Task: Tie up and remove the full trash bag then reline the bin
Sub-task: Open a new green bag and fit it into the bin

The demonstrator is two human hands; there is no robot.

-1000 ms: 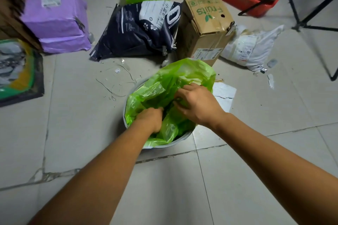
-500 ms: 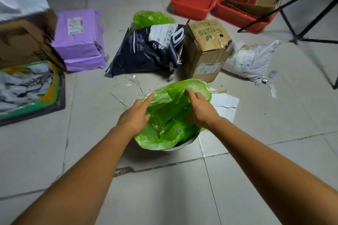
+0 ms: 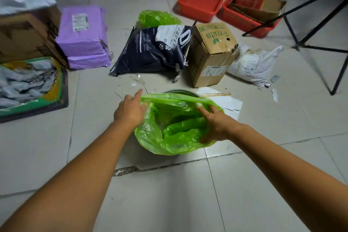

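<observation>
The green bag (image 3: 169, 137), bunched up a second ago, was now stretched wide over the bin (image 3: 178, 91) on the near floor (image 3: 169, 203). The left hand (image 3: 130, 111) and right hand (image 3: 218, 124) had moved apart, each gripping one side of its mouth; relining looked nearly done.

translucent green bag (image 3: 175, 143), mouth spread open, over dark bin (image 3: 178, 91)

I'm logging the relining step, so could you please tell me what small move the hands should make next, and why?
Probably stretch the far edge of the green bag over the rim of the bin. The left hand and right hand hold its mouth open above the bin, while the dark far rim shows bare, so the liner looks not yet seated.
</observation>
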